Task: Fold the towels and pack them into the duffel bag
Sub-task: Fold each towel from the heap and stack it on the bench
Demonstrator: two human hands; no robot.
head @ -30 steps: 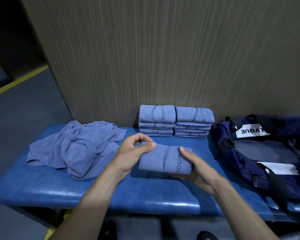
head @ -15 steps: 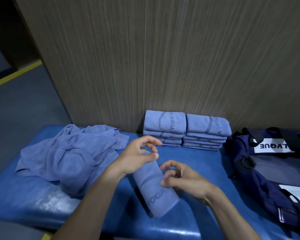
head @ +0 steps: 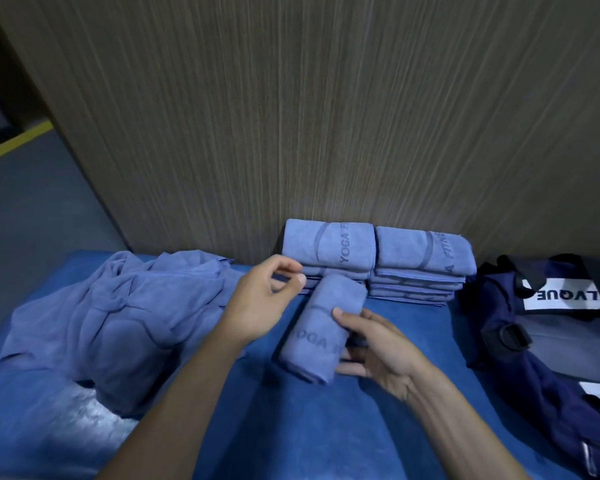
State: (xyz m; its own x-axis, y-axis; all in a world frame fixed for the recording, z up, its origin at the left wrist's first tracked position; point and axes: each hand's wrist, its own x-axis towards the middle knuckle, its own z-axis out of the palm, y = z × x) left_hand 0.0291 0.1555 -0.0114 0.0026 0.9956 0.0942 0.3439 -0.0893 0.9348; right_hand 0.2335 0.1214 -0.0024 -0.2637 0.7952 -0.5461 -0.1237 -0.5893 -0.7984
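Right hand (head: 378,348): thumb over, fingers under folded towel (head: 323,327).
Left hand (head: 262,299): loosely curled, apparently empty.
Risk: fold springs open before reaching the stacks (head: 378,261) at twelve o'clock.

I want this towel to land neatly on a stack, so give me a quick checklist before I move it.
1. Folded towel in a firm grip: ok, right hand holds its side.
2. Left hand free to help: ok, holding nothing.
3. Left stack and right stack tidy: ok.
4. Towel's fold intact: ok.
5. Duffel bag open for packing: cannot tell.
6. Unfolded towels left: not ok, pile remains.
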